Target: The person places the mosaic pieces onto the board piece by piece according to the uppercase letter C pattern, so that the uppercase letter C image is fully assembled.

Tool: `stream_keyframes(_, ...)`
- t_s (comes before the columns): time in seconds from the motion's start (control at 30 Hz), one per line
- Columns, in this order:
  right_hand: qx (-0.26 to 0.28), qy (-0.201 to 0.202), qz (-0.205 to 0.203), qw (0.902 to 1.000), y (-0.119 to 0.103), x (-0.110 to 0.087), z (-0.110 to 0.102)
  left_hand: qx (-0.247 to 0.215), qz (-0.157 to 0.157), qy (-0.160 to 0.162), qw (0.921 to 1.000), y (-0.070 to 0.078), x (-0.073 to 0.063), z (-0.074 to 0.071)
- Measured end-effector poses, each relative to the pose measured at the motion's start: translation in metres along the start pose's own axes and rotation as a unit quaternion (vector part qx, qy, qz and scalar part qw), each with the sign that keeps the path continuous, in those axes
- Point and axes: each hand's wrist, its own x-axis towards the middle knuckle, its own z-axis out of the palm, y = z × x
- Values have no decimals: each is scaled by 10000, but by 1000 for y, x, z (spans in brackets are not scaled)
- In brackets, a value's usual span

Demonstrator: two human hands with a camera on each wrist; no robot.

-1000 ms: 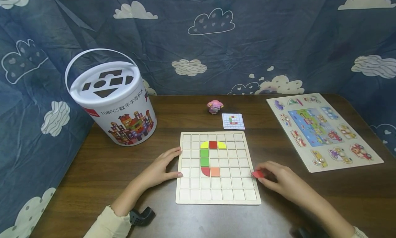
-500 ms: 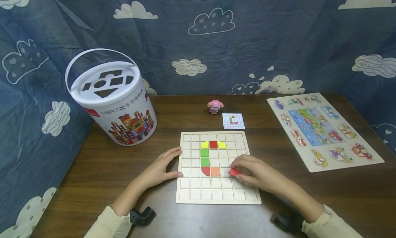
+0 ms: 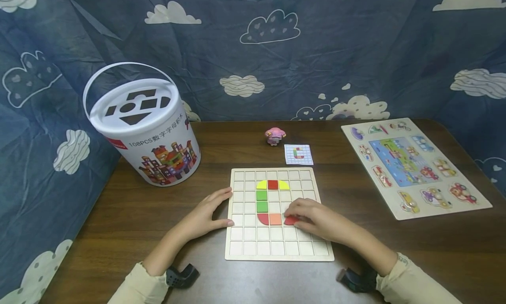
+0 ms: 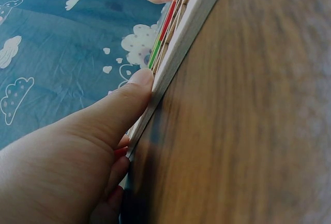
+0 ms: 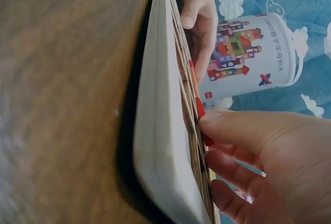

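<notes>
A square wooden grid board [image 3: 241, 250] lies on the table. My right hand [image 3: 320, 219] pinches a red curved-edge tile [image 3: 290, 221] between thumb and fingers, low over the board just right of an orange square tile [image 3: 275, 219]. The right wrist view shows its thumb on the red tile, right at the board's surface. My left hand [image 3: 199, 216] rests at the board's left edge, thumb and fingertips touching the rim. Set in the grid are a dark red square [image 3: 272, 185] between two yellow quarter-round tiles, two green squares [image 3: 262, 201] below, and a red quarter-round tile [image 3: 262, 218].
Behind the board lie a small pattern card [image 3: 298, 155] and a pink toy figure [image 3: 274, 136]. A white lidded block bucket [image 3: 146, 132] stands at the back left. To the right lies a picture puzzle board [image 3: 419, 168]. A patterned blue cloth hangs behind the table.
My right hand has carried the red tile leftward from beyond the board's right edge, across the grid, to beside the orange square. The left hand has stayed at the edge.
</notes>
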Motion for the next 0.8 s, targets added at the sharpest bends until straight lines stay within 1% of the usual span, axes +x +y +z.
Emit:
stream_keyframes(0.2, 46, 49, 396, 9992, 0, 1, 2, 6, -3, 14, 10000, 0, 0, 0)
stream_keyframes(0.3, 89, 101, 420, 9990, -1, 1, 3, 14, -8, 12, 10000, 0, -1, 0)
stream_keyframes(0.53, 189, 193, 190, 9995, -2, 4, 4, 24, -16, 10, 10000, 0, 0, 0)
stream_keyframes(0.73, 134, 192, 270, 9994, -3, 5, 3, 32, 4, 15, 10000, -1, 0, -1)
stream_keyframes(0.8, 117, 160, 399, 9990, -4, 4, 2, 38, -7, 6, 10000, -1, 0, -1)
